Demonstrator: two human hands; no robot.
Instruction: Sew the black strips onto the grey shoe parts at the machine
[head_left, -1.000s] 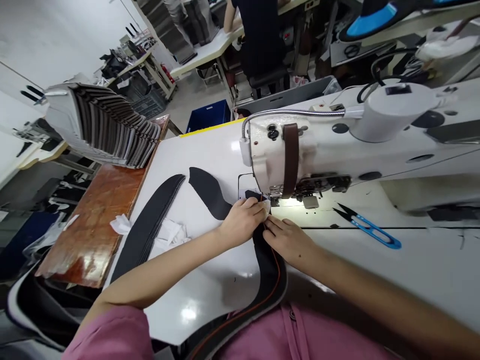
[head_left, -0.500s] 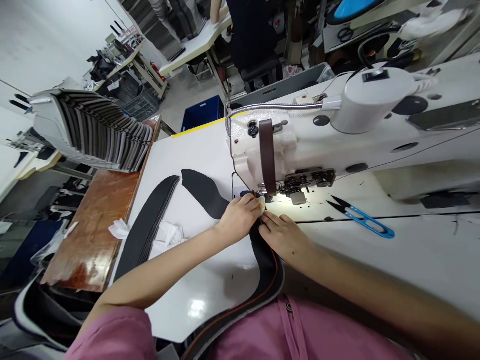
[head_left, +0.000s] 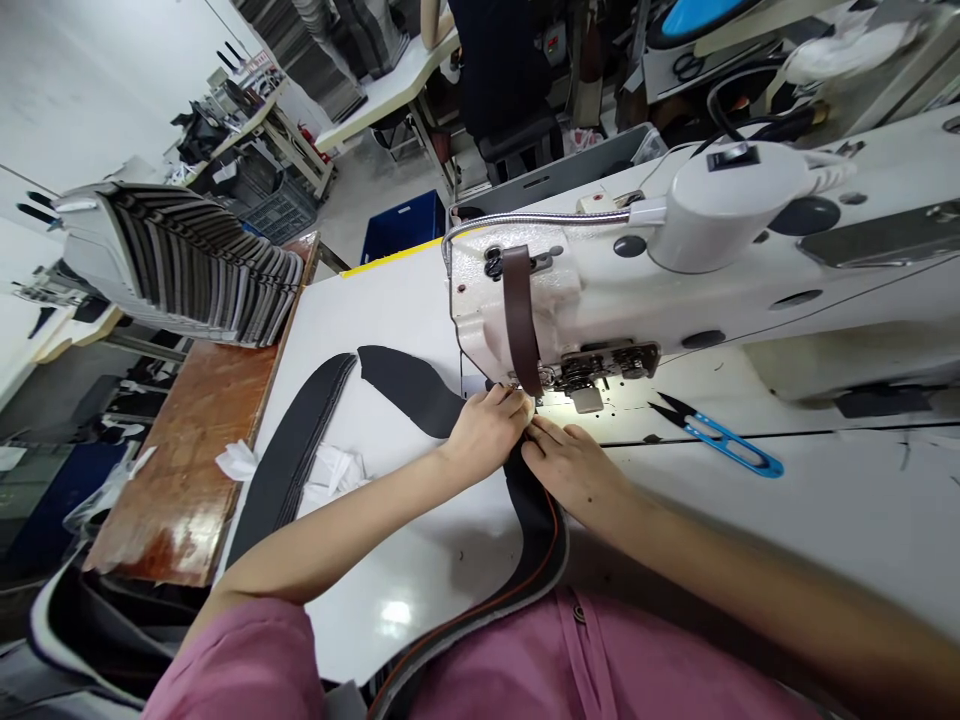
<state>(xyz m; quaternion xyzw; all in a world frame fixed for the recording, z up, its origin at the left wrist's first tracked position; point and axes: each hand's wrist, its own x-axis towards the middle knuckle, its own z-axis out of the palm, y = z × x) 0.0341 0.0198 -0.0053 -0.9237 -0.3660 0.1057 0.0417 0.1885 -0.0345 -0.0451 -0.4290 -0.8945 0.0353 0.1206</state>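
Note:
The sewing machine [head_left: 540, 300] stands over the white table, its lamp lighting the needle area. Close in front of the needle, my left hand [head_left: 491, 425] has its fingers bent and pinched on a long dark fabric strip [head_left: 536, 520] with an orange line along it. My right hand [head_left: 574, 460] grips the same strip's edge, its fingertips almost touching my left hand. From there the strip curves down toward my lap. The needle tip and the strip's end under it are hidden by my fingers. A dark curved fabric piece [head_left: 409, 388] lies flat left of the machine head.
Blue-handled thread snips [head_left: 724, 437] lie right of my hands. Left are stacked dark curved pieces [head_left: 289, 450] and crumpled white scraps [head_left: 330, 475]. A pile of grey padded pieces [head_left: 195, 260] rests on a brown wooden board [head_left: 202, 420]. Another person [head_left: 499, 70] is at the back.
My hands have shifted very slightly right, closer in against the machine, which appears a little further left in view. Both still hold the strip.

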